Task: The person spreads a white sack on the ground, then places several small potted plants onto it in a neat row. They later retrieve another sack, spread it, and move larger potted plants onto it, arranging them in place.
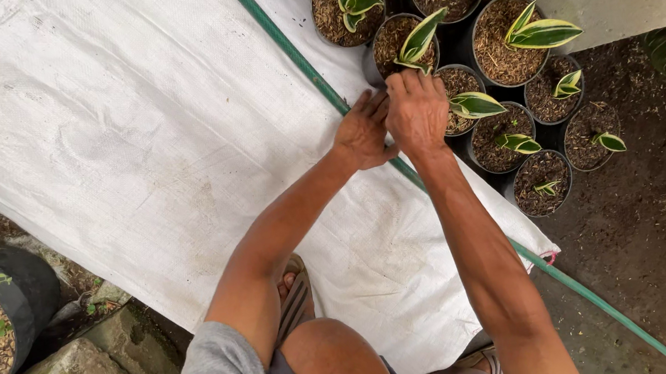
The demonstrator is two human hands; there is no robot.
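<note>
From the head view, the right hand (416, 111) pinches with closed fingers the base of a small green-and-cream striped plant (419, 39) in a round black plastic pot (385, 41) just beyond it, while the left hand (363, 132), fingers loosely spread and holding nothing, rests touching beside it on the white woven sheet (135, 134) over the green hose (312, 76).
</note>
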